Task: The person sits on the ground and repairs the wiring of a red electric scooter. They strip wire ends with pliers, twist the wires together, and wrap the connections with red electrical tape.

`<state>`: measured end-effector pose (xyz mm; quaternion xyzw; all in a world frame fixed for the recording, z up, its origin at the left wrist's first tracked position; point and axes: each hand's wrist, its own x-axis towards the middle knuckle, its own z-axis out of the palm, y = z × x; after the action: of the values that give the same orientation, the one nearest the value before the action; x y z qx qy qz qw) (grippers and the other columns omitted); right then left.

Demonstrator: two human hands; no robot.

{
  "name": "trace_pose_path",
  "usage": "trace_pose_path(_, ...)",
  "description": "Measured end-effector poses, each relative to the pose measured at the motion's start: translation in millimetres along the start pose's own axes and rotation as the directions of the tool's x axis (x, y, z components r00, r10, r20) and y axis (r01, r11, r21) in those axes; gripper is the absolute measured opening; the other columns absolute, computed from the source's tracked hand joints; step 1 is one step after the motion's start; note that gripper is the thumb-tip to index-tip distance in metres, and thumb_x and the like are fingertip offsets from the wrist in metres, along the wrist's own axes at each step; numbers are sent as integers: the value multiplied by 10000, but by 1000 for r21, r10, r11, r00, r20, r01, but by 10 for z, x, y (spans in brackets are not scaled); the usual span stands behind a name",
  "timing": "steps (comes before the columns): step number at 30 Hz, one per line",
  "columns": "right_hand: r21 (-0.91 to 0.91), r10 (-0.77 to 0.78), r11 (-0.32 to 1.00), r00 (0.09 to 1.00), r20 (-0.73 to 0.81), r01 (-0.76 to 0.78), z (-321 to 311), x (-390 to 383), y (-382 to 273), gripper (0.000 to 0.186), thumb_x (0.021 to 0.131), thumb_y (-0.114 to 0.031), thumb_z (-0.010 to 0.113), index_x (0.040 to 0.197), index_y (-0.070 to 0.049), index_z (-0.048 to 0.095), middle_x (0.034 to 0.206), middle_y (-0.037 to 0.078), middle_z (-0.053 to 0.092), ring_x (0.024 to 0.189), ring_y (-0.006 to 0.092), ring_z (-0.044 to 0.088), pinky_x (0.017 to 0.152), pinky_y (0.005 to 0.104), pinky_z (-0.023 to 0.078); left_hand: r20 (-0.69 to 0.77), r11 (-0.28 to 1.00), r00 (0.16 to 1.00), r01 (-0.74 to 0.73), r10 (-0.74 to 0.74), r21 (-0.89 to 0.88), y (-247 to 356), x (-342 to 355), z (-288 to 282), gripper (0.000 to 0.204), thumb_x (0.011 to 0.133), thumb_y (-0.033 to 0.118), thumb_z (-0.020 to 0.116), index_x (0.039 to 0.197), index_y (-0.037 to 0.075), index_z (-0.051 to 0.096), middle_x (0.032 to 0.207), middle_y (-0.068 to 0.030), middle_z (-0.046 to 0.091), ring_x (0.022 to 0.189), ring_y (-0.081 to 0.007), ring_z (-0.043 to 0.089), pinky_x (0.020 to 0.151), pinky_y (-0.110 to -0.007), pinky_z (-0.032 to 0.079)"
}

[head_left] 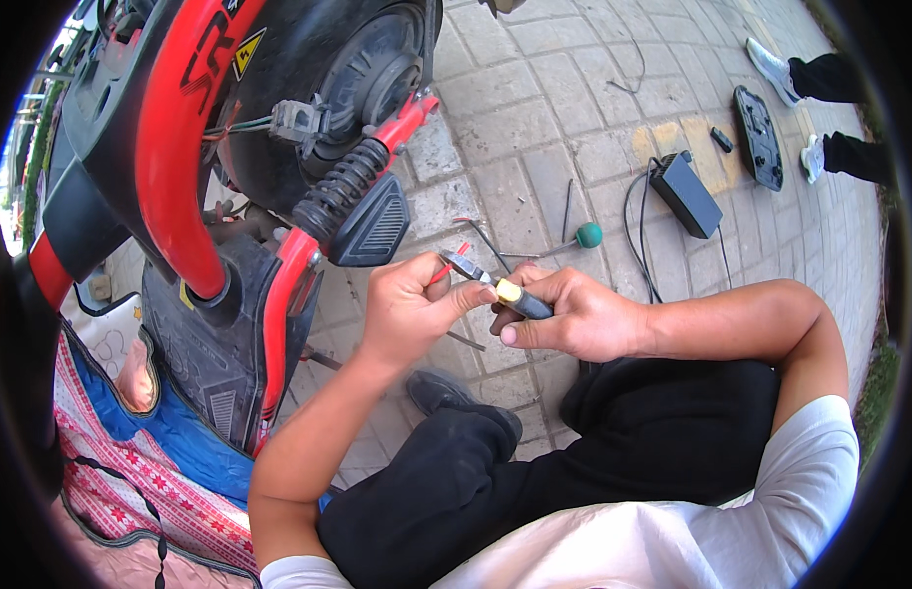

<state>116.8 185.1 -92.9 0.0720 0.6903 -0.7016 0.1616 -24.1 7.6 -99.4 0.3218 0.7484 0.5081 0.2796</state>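
– what's in your hands?
– my left hand (407, 299) has the red wire (442, 273) pinched between thumb and fingers; my right hand (579, 312) is wrapped around the grips of the pliers (510, 292).

– where is the wire, exactly?
– at the nose of the pliers, out in front of me over the paving (510, 93), near the scooter (183, 177). whether the jaws bite it or only lie across it, i can't tell; it's too small.

– so which step is this?
– i'd judge i'm working the wire's end, trimming or stripping it. which of the two, the view doesn't settle.

– and the next move?
– i'd say it calls for a firm pinch on the left and a measured squeeze on the right. if it's stripping, too hard could nick the core. my left thumb is right by the pliers' head, so it wants care.

– anything else near?
– the green-handled screwdriver (589, 235) lies on the paving just beyond my right hand, with a black box (684, 194) farther right. a connector (299, 122) with wires sits by the wheel (377, 54).
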Motion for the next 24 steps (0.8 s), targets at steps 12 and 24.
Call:
trace_pose_path(12, 40, 166, 985, 985, -33, -165, 6, 34, 46, 278, 907, -271, 715, 892, -1, 652, 766, 83, 595, 747, 161, 570, 726, 344, 478, 34, 994, 995, 96, -94, -60, 8, 31, 36, 383, 809, 220, 844, 685, 67, 515, 619, 92, 376, 602, -31, 306, 497, -242, 264)
trace_pose_path(24, -666, -375, 719, 918, -130, 200, -276, 184, 38, 207, 797, -129, 701, 906, 45, 673, 1017, 212, 600, 945, 388, 580, 850, 459, 484, 34, 991, 995, 86, -90, 105, 163, -27, 9, 209, 1020, 213, 550, 1024, 7, 585, 734, -50, 588, 679, -67, 514, 609, -285, 438)
